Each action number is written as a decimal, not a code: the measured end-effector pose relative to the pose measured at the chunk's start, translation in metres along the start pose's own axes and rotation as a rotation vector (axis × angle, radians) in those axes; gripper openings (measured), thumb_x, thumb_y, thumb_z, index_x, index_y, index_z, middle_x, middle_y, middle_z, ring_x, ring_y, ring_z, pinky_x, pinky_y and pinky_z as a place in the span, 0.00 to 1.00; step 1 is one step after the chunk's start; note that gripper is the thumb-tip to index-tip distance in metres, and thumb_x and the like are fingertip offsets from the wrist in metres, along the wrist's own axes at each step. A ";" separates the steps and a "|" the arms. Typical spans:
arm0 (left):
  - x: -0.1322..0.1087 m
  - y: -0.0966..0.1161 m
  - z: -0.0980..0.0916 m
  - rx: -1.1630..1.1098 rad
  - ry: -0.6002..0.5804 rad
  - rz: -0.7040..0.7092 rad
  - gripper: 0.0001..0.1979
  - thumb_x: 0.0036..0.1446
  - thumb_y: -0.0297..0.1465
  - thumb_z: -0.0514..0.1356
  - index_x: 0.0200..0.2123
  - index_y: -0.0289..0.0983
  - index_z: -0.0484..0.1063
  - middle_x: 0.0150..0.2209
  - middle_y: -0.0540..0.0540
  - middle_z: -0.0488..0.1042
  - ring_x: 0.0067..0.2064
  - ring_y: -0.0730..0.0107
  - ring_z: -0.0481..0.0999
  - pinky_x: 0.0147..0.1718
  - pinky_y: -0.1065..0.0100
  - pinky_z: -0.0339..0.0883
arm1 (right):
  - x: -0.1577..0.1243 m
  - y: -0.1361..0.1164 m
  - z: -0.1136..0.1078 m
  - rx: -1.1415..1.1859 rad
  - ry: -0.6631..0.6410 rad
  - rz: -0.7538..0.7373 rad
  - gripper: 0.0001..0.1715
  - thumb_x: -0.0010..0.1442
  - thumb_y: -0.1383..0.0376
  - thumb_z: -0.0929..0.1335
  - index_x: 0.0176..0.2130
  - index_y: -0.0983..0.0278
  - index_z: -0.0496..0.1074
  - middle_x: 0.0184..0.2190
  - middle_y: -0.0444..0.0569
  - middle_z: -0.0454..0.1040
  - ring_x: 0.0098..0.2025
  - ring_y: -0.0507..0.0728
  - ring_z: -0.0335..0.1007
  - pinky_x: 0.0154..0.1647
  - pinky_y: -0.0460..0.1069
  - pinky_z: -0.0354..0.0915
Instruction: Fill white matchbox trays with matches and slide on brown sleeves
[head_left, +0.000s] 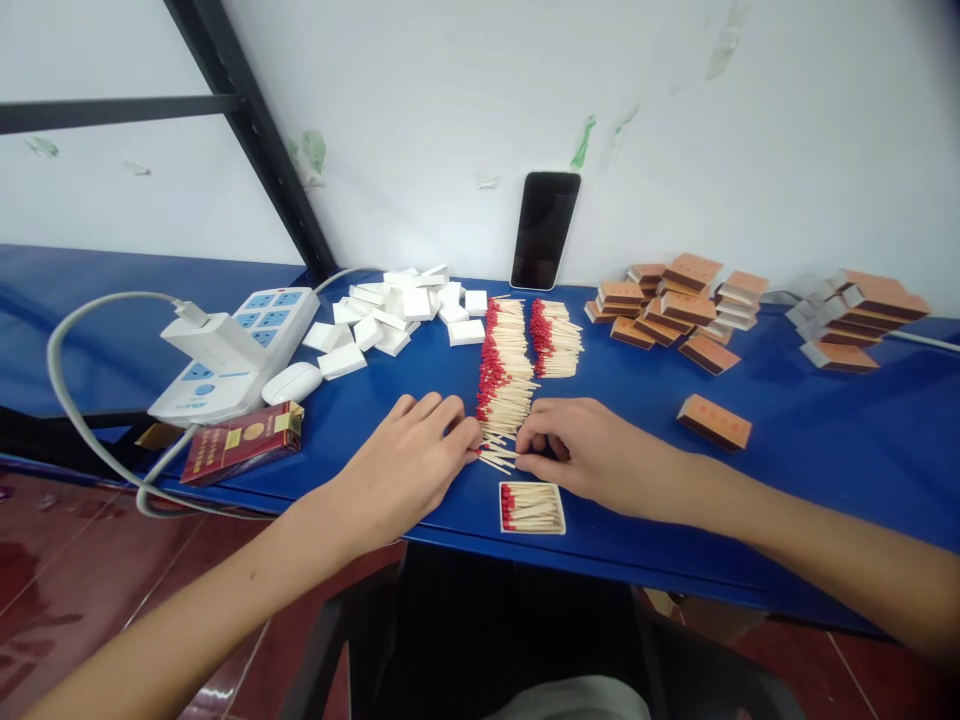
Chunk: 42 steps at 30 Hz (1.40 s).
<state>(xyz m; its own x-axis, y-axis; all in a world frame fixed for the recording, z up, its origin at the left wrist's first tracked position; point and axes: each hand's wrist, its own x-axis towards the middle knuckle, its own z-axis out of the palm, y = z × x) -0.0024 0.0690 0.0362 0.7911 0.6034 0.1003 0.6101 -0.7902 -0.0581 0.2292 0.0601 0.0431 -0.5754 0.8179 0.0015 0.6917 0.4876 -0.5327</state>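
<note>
Both hands work at the near end of a long row of red-headed matches (506, 370) on the blue table. My left hand (420, 455) is closed, with thumb and index finger pinched at the red heads of a few loose matches (496, 455). Opposite it, my right hand (585, 450) pinches the plain wooden ends of those matches, its other fingers curled. Just in front of the hands lies a white matchbox tray (561, 520) filled with matches, heads to the left. A shorter row of matches (556, 340) lies behind my right hand.
White matchbox trays (397, 310) are heaped at the back left. Brown matchbox sleeves (682, 300) lie in piles at the right, one sleeve (714, 422) apart. A phone (546, 230) leans on the wall. A power strip (247, 350), white case (292, 382) and red pack (244, 442) sit left.
</note>
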 end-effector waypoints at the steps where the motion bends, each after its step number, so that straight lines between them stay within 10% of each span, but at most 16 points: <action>1: 0.001 -0.001 0.000 0.003 -0.003 0.013 0.11 0.71 0.29 0.49 0.41 0.34 0.70 0.41 0.42 0.69 0.39 0.60 0.66 0.36 0.60 0.55 | 0.001 0.001 0.000 0.001 -0.014 0.001 0.06 0.62 0.67 0.68 0.32 0.63 0.74 0.29 0.43 0.73 0.30 0.50 0.66 0.31 0.46 0.60; 17: -0.004 -0.005 0.000 -0.119 -0.015 0.051 0.11 0.71 0.26 0.46 0.39 0.35 0.66 0.40 0.43 0.67 0.38 0.62 0.64 0.37 0.61 0.55 | -0.027 0.015 -0.009 0.014 -0.057 0.077 0.08 0.65 0.65 0.64 0.33 0.62 0.69 0.30 0.45 0.72 0.30 0.52 0.66 0.30 0.49 0.61; 31: -0.003 0.046 -0.013 -0.315 -0.066 0.013 0.09 0.71 0.28 0.46 0.38 0.37 0.64 0.40 0.45 0.67 0.42 0.62 0.65 0.42 0.58 0.60 | -0.032 0.021 -0.001 -0.032 0.096 -0.014 0.06 0.59 0.72 0.66 0.31 0.62 0.68 0.29 0.44 0.69 0.29 0.51 0.64 0.30 0.47 0.60; 42: -0.019 0.043 -0.007 -0.571 0.070 -0.153 0.05 0.68 0.32 0.52 0.45 0.41 0.65 0.43 0.47 0.69 0.43 0.63 0.67 0.48 0.57 0.62 | -0.047 0.011 -0.011 0.020 0.070 -0.041 0.06 0.60 0.70 0.67 0.31 0.62 0.69 0.30 0.43 0.70 0.28 0.50 0.65 0.28 0.46 0.59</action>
<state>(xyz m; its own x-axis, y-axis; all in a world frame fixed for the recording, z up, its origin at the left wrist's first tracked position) 0.0084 0.0228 0.0384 0.6792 0.7220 0.1316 0.5814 -0.6388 0.5039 0.2690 0.0306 0.0465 -0.5702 0.8174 0.0826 0.6593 0.5152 -0.5476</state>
